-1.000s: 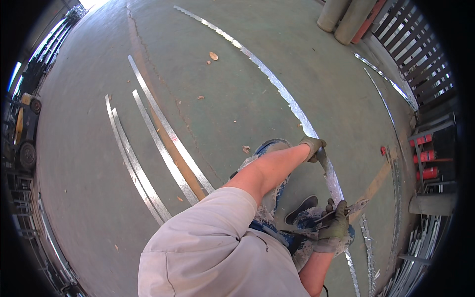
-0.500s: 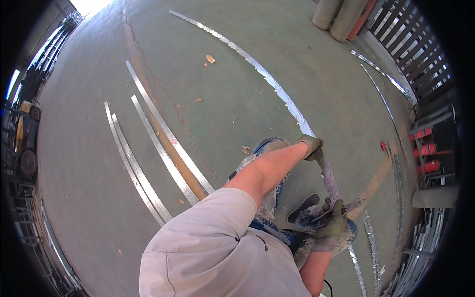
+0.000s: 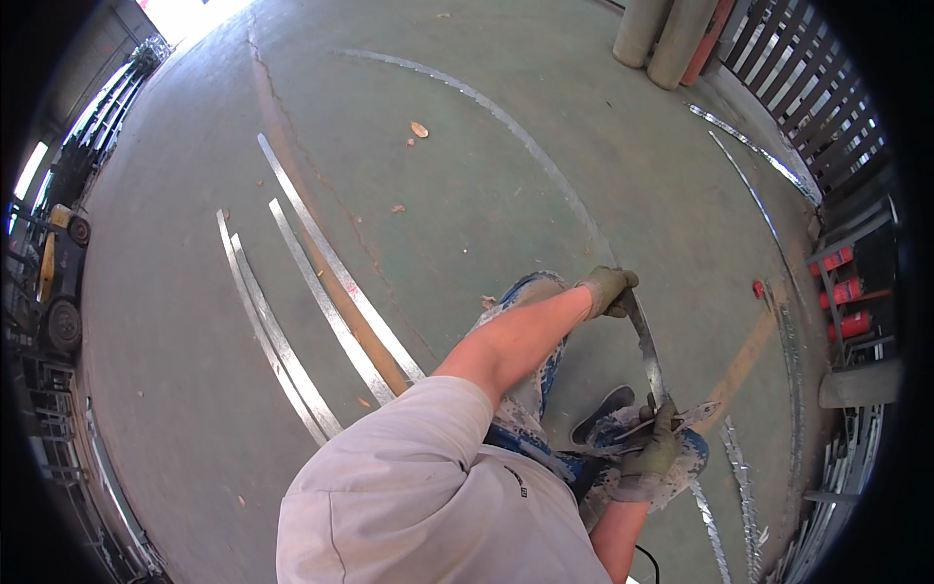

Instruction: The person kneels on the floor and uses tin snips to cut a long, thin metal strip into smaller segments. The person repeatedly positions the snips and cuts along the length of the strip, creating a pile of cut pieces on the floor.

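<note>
A long, thin metal strip with a notched edge curves from far across the floor to my hands. My left hand, in an olive work glove, is closed around it at the end of my outstretched arm. Nearer my body, my gloved right hand is closed at the strip's near end. A ragged grey metal piece sticks out to the right of that hand; whether it belongs to the strip I cannot tell. A dark, narrow shape beside the right palm is too unclear to name.
Several flat metal strips lie on the green floor at left. Jagged metal offcuts lie at lower right. Red cylinders stand in a rack at right, below a slatted fence. A forklift stands far left.
The long strip has turned from showing its bright broad face to a thinner, duller profile. My hands keep nearly the same places on it. The whole view has shifted slightly.
</note>
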Demonstrator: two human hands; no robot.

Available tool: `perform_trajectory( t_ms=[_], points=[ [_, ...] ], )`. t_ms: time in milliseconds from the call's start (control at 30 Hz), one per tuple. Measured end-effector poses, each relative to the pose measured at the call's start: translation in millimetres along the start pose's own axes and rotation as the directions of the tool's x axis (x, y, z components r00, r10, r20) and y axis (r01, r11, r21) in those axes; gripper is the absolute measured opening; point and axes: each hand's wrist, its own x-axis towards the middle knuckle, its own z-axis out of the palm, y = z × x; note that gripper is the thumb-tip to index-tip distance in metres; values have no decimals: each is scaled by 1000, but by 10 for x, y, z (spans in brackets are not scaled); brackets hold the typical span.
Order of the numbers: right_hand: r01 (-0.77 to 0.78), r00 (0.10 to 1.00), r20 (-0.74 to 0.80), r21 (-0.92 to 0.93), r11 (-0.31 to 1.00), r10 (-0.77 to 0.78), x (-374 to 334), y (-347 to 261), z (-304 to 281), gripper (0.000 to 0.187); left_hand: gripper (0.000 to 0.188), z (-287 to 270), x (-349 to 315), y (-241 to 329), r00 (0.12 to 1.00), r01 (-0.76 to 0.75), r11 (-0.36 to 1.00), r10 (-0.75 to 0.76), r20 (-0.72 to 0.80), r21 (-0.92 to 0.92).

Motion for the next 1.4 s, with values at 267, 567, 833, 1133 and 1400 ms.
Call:
perform_trajectory(
  t_ms=[267, 567, 833, 1133, 1400],
  points=[
    [65, 998, -13, 71, 995, -64, 10, -50, -49, 31, 15, 20, -49, -30, 999, -3, 998, 6, 50, -66],
    [154, 986, 47, 127, 980, -161, -75, -196, -145, 32, 15, 156, -315, 13, 974, -75, 969, 121, 190, -235],
    [243, 960, 82, 221, 945, -266, 95, -212, -431, 33, 17, 289, -433, -123, 974, -57, 953, 119, 194, -298],
    [293, 898, 251, 273, 916, -362, 237, -245, -691, 36, 18, 325, -687, -111, 931, -96, 912, 224, 288, -398],
    [337, 884, 230, 288, 896, -407, 156, -368, -867, 43, 33, 468, -1012, -334, 931, -71, 881, 226, 286, -468]
  ],
)
